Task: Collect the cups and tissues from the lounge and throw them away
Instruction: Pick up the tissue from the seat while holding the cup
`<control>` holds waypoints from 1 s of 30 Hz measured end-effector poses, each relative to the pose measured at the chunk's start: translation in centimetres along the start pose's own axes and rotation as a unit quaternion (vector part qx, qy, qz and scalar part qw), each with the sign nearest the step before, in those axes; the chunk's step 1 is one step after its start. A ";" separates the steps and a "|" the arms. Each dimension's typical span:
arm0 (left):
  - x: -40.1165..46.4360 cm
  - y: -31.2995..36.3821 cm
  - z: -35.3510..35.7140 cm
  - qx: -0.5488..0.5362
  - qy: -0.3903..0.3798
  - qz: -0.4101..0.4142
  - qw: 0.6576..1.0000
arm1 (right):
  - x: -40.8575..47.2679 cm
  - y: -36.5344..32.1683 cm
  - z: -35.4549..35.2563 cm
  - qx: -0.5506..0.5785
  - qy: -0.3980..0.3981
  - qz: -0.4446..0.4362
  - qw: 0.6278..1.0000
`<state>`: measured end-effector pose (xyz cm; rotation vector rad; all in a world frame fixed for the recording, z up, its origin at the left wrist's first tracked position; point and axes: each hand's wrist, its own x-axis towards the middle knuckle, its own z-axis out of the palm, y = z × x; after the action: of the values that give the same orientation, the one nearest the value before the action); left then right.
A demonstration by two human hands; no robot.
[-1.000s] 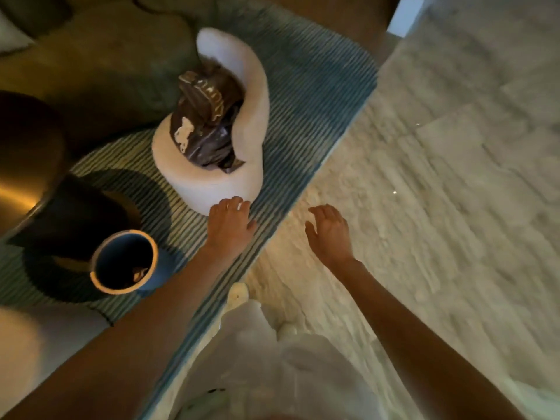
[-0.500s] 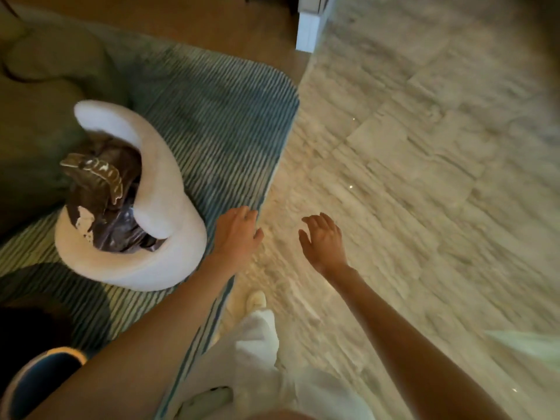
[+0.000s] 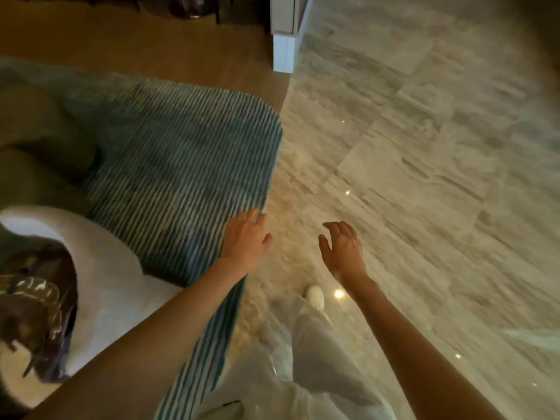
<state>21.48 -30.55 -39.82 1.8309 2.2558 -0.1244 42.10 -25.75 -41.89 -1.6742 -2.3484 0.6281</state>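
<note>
My left hand (image 3: pixel 246 237) is held out in front of me above the edge of the striped blue rug (image 3: pixel 181 165), fingers straight and holding nothing. My right hand (image 3: pixel 342 250) hangs over the marble floor (image 3: pixel 424 177), fingers relaxed and empty. No cup or tissue shows in the head view. The picture is blurred by motion.
A white curved seat (image 3: pixel 103 283) with a dark brown bag (image 3: pixel 36 307) on it stands at the lower left on the rug. A white post (image 3: pixel 283 40) rises at the top centre. My white trouser leg and shoe (image 3: pixel 315 297) are below my hands. A green sofa (image 3: pixel 36 147) lies at the left.
The view has swung right: the white seat slid to the lower left and the blue bin left the frame. Both hands stay open and empty.
</note>
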 end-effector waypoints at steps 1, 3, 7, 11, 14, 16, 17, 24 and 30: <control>2.5 0.4 -0.4 0.008 0.002 -0.001 1.000 | 2.6 0.6 -0.2 -0.001 0.000 -0.012 1.000; 7.2 1.0 -1.9 -0.005 0.008 -0.023 1.000 | 8.1 1.3 -1.4 -0.001 -0.011 -0.029 1.000; 14.5 2.1 -5.0 -0.029 0.014 -0.065 0.997 | 17.9 1.6 -4.5 -0.021 -0.039 -0.079 0.996; 20.6 0.6 -7.1 -0.063 0.021 -0.119 0.991 | 27.3 1.0 -6.0 -0.054 -0.068 -0.136 0.987; 25.6 -2.0 -8.3 -0.077 0.047 -0.158 0.983 | 34.4 -0.8 -5.7 -0.053 -0.077 -0.176 0.980; 28.9 -3.8 -8.8 -0.082 0.058 -0.169 0.980 | 38.9 -2.2 -5.2 -0.053 -0.082 -0.197 0.976; 31.0 -5.1 -9.1 -0.084 0.060 -0.170 0.980 | 41.6 -3.2 -4.8 -0.052 -0.084 -0.206 0.974; 46.4 -15.0 -14.0 -0.088 0.082 -0.198 0.973 | 59.4 -11.4 -4.4 -0.073 -0.102 -0.255 0.959; 57.8 -21.6 -18.2 -0.061 0.072 -0.190 0.977 | 72.4 -15.9 -4.6 -0.061 -0.078 -0.245 0.964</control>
<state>-12.87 23.74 -37.35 1.3712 2.6274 0.0851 5.38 38.60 -37.18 -1.0357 -2.8157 0.5387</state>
